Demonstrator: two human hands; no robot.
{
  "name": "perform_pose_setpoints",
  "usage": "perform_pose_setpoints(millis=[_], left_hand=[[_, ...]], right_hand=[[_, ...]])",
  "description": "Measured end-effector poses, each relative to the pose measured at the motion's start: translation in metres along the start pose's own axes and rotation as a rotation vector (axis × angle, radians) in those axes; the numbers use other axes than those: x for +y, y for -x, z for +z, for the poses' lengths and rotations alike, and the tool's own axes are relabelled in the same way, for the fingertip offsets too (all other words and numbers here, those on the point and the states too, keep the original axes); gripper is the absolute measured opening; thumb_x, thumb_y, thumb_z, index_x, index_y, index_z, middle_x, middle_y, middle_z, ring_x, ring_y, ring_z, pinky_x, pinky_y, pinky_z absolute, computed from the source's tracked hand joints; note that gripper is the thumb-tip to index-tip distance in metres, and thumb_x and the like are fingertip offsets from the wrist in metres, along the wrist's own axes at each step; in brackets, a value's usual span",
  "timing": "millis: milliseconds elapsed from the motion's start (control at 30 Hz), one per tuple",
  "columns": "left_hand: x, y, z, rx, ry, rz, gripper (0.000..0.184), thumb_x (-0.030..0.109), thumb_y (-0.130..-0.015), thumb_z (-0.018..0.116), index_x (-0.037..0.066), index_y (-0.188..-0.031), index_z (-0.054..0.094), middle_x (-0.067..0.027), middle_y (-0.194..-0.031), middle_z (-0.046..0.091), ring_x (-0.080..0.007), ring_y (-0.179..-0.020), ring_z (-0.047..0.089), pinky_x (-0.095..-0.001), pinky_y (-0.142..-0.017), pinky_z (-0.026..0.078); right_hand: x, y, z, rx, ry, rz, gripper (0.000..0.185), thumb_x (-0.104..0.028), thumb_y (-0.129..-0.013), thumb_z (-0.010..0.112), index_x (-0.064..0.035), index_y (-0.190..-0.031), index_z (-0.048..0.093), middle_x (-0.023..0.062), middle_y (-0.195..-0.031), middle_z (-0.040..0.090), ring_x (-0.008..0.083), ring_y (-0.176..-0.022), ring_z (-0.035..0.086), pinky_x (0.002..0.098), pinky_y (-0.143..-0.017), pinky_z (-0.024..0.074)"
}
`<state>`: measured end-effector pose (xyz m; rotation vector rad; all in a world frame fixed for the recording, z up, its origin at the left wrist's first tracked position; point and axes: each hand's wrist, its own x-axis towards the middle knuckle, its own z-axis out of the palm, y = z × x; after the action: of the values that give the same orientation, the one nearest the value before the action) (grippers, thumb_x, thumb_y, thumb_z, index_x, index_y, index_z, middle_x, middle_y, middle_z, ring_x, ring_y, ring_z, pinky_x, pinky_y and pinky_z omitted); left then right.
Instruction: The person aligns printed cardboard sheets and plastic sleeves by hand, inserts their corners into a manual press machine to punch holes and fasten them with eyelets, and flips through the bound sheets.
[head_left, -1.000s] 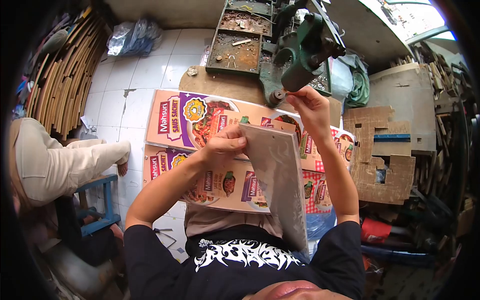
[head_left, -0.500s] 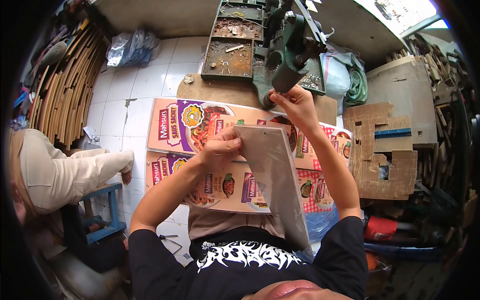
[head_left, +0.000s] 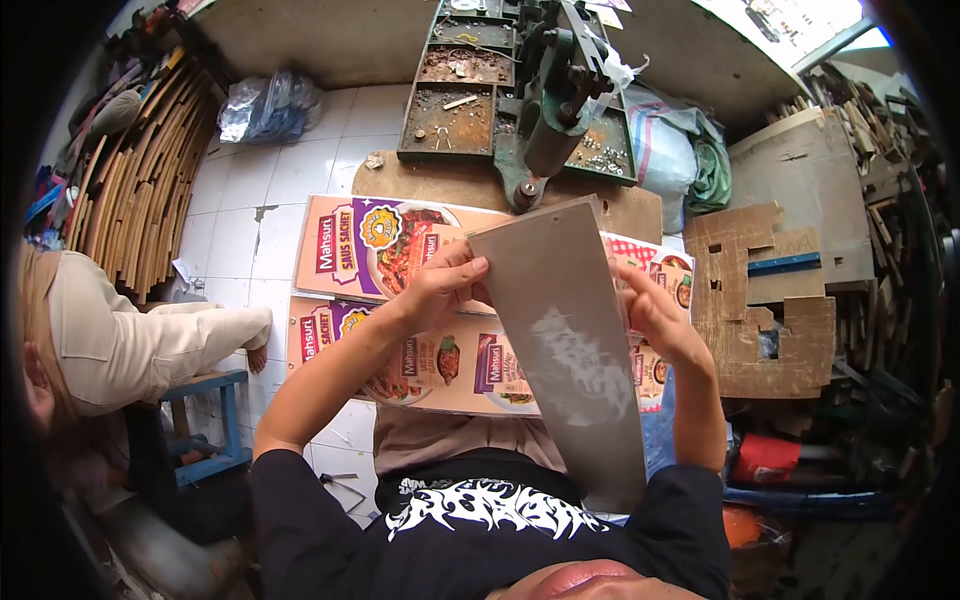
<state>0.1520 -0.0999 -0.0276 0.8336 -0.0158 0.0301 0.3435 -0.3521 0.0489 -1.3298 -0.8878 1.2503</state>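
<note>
A long grey panel stands tilted in front of my chest, its plain face toward me, with a whitish smear in its middle. My left hand is closed on its upper left edge, thumb on the near face. At the opposite edge is my right hand, index finger stretched out and the other fingers bent; its fingertips are close to or touching the edge. Beneath lie printed Mahsuri signs, partly hidden by the panel. Just beyond the panel's top stands a green hand press.
A compartmented metal tray with small metal parts lies behind the press, on a brown board. Another person's leg rests by a blue stool at left. Wood strips stack behind; cut brown boards lean at right.
My right hand has come away from the press, down toward the panel's right edge. The panel has turned to show more of its grey face, and my left hand keeps hold of it.
</note>
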Motion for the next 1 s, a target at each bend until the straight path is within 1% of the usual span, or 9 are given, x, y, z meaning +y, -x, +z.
perform_pose_setpoints(millis=[33, 67, 100, 233, 367, 467, 533, 600, 1000], left_hand=[[0.002, -0.003, 0.004, 0.029, -0.052, -0.025, 0.050, 0.027, -0.097, 0.051, -0.003, -0.135, 0.041, -0.0173, -0.124, 0.059, -0.0268, -0.112, 0.062, -0.0425, -0.095, 0.050], [0.001, -0.005, 0.007, 0.058, -0.106, -0.052, 0.050, 0.029, -0.098, 0.050, -0.003, -0.135, 0.040, -0.0174, -0.122, 0.059, -0.0263, -0.111, 0.063, -0.0422, -0.094, 0.052], [0.000, -0.008, 0.008, 0.066, -0.149, -0.063, 0.052, 0.035, -0.099, 0.049, -0.003, -0.134, 0.042, -0.0155, -0.118, 0.061, -0.0247, -0.102, 0.066, -0.0409, -0.091, 0.053], [0.001, -0.016, 0.021, 0.051, -0.145, -0.097, 0.047, 0.034, -0.101, 0.047, -0.001, -0.133, 0.044, -0.0151, -0.116, 0.062, -0.0252, -0.101, 0.066, -0.0411, -0.089, 0.054], [0.005, -0.031, 0.022, 0.163, -0.163, -0.122, 0.041, 0.033, -0.102, 0.046, 0.002, -0.130, 0.046, -0.0131, -0.109, 0.064, -0.0252, -0.098, 0.068, -0.0410, -0.085, 0.057], [-0.001, -0.041, 0.006, 0.207, -0.122, -0.122, 0.039, 0.032, -0.102, 0.047, 0.003, -0.128, 0.047, -0.0125, -0.107, 0.066, -0.0243, -0.093, 0.070, -0.0388, -0.081, 0.059], [-0.001, -0.045, 0.005, 0.223, -0.075, -0.113, 0.038, 0.031, -0.102, 0.048, 0.002, -0.127, 0.048, -0.0124, -0.107, 0.066, -0.0237, -0.090, 0.070, -0.0374, -0.079, 0.060], [-0.001, -0.048, 0.005, 0.252, -0.002, -0.073, 0.035, 0.029, -0.102, 0.050, 0.003, -0.125, 0.049, -0.0125, -0.106, 0.067, -0.0228, -0.088, 0.071, -0.0352, -0.076, 0.061], [-0.004, -0.047, -0.002, 0.238, -0.047, -0.048, 0.037, 0.025, -0.100, 0.055, 0.000, -0.125, 0.048, -0.0110, -0.108, 0.064, -0.0191, -0.094, 0.067, -0.0375, -0.086, 0.057]], right_hand=[[-0.004, 0.015, 0.007, -0.001, 0.108, 0.025, 0.077, -0.046, -0.095, 0.058, -0.0014, -0.149, 0.026, 0.0141, -0.117, 0.062, 0.0176, -0.108, 0.058, 0.0295, -0.091, 0.0460], [0.013, 0.022, 0.016, 0.042, 0.035, -0.078, 0.075, -0.033, -0.096, 0.060, -0.0015, -0.151, 0.020, 0.0140, -0.123, 0.060, 0.0179, -0.117, 0.054, 0.0302, -0.097, 0.0436], [0.021, 0.028, 0.026, 0.165, 0.117, -0.107, 0.074, -0.026, -0.096, 0.060, -0.0015, -0.151, 0.018, 0.0151, -0.122, 0.060, 0.0185, -0.117, 0.055, 0.0301, -0.097, 0.0437], [0.041, 0.031, 0.037, 0.490, 0.326, -0.175, 0.068, -0.011, -0.095, 0.059, -0.0003, -0.150, 0.021, 0.0185, -0.120, 0.061, 0.0194, -0.111, 0.059, 0.0295, -0.092, 0.0459], [0.032, 0.019, 0.026, 0.514, 0.448, -0.116, 0.063, -0.011, -0.094, 0.060, 0.0006, -0.148, 0.029, 0.0206, -0.122, 0.061, 0.0202, -0.104, 0.063, 0.0290, -0.087, 0.0478], [0.027, 0.005, 0.019, 0.550, 0.639, -0.269, 0.059, -0.010, -0.093, 0.060, 0.0011, -0.146, 0.036, 0.0217, -0.129, 0.059, 0.0206, -0.105, 0.063, 0.0294, -0.086, 0.0481], [0.012, 0.001, 0.020, 0.511, 0.580, -0.090, 0.060, -0.009, -0.093, 0.061, 0.0006, -0.146, 0.036, 0.0224, -0.136, 0.054, 0.0205, -0.115, 0.059, 0.0287, -0.090, 0.0467], [0.023, -0.004, 0.014, 0.515, 0.519, -0.097, 0.060, -0.009, -0.093, 0.061, 0.0004, -0.147, 0.035, 0.0217, -0.137, 0.053, 0.0199, -0.118, 0.056, 0.0290, -0.093, 0.0458], [0.025, -0.018, 0.008, 0.538, 0.450, -0.045, 0.062, -0.007, -0.092, 0.062, 0.0038, -0.146, 0.033, 0.0211, -0.142, 0.048, 0.0202, -0.128, 0.049, 0.0300, -0.106, 0.0376]])
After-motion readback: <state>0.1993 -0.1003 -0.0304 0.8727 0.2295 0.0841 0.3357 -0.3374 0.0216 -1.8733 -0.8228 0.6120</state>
